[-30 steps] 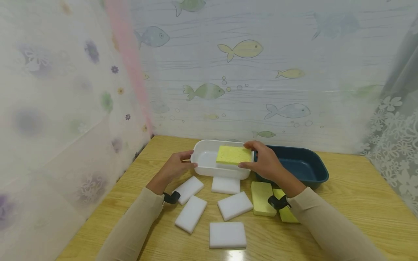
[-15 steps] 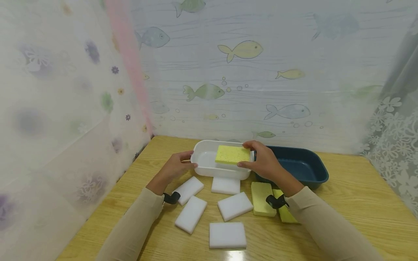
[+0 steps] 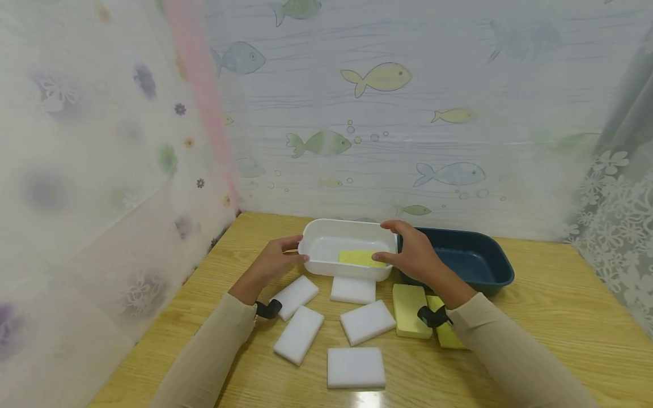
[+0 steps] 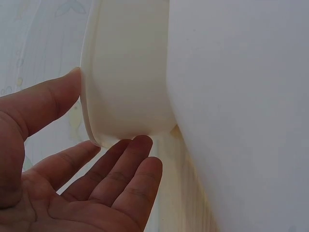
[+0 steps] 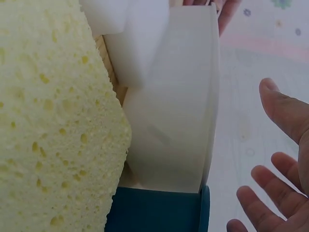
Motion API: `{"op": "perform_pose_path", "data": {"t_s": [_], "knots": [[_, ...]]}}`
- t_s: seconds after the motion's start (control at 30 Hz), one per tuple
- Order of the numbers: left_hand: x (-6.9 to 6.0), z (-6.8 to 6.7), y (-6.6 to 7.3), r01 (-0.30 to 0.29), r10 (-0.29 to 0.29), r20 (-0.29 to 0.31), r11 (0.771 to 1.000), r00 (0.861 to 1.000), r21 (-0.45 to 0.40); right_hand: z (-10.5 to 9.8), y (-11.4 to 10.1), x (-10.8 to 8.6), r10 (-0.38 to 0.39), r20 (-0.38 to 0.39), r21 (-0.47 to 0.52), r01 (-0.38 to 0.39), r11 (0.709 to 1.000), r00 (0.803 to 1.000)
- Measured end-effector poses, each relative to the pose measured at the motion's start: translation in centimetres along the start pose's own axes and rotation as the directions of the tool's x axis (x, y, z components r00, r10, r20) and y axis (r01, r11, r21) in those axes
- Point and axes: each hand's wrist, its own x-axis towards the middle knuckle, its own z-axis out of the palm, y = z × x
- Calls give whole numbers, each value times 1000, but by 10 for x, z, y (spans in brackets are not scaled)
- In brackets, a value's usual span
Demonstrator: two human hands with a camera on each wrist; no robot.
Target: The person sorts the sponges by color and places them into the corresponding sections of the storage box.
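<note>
Room: flower-print sheet (image 3: 117, 141) on the left with a pink strip (image 3: 196, 85) at its corner, fish-print sheet (image 3: 377, 113) across the back, grey curtain with white lace flowers (image 3: 619, 221) far right. Wood-grain counter (image 3: 561, 317), glare spot at the near edge.

Counter, left to right: two white pads (image 3: 299, 335) lie at angles near the left sleeve. White bin (image 3: 321, 267) upright near the back; yellow sponge (image 3: 357, 258) is in it, right half, by the near wall. In front of the bin, three more white pads (image 3: 356, 368), the farthest right up by the near wall, its far edge hidden. Then two more yellow sponges (image 3: 411, 311) flat on the counter, the outer one partly behind the right wrist. Dark blue bin (image 3: 474, 260) upright just beside the white one; can't tell if they touch.

Hands: left (image 3: 272, 262) at the white bin's left end, palm in, fingers extended, thumb on the rim, fingertips against the wall; contact only, no clench. Right (image 3: 412, 249) over the right end, thumb and fingers spread apart, grasping nothing; thumb tip overlaps the yellow sponge in the head view, contact unclear. Beige sleeves (image 3: 510, 345), black camera (image 3: 433, 316) on each wrist.
</note>
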Motion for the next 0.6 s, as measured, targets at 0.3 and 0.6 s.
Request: {"op": "perform_pose_path", "data": {"t_s": [0.3, 0.6], "knots": [[0, -1, -3, 0, 0, -3, 1000, 1000, 6, -5, 3, -5, 17, 17, -11, -17, 1000, 1000], [0, -1, 1, 4, -4, 4, 1000, 1000, -19, -12, 2, -16, -6, -4, 46, 6, 999, 1000]]}}
